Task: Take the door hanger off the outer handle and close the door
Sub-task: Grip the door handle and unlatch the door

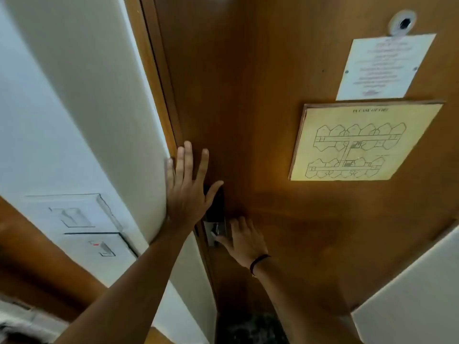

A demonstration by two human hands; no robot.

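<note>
The brown wooden door (260, 120) fills the view and sits shut against its frame (159, 70). My left hand (188, 192) lies flat with fingers spread on the door's left edge, just above the lock. My right hand (244, 240) rests lower, its thumb and fingers at the silver latch plate (215, 230) of the dark lock body (214, 204); whether it grips anything there I cannot tell. No door hanger is in view, and the handle itself is hidden by the hands.
A framed yellow fire-escape plan (360, 142) and a white notice (382, 68) hang on the door below the peephole (403, 23). White switch plates (82, 224) are on the left wall. A white wall edge (409, 294) stands at the lower right.
</note>
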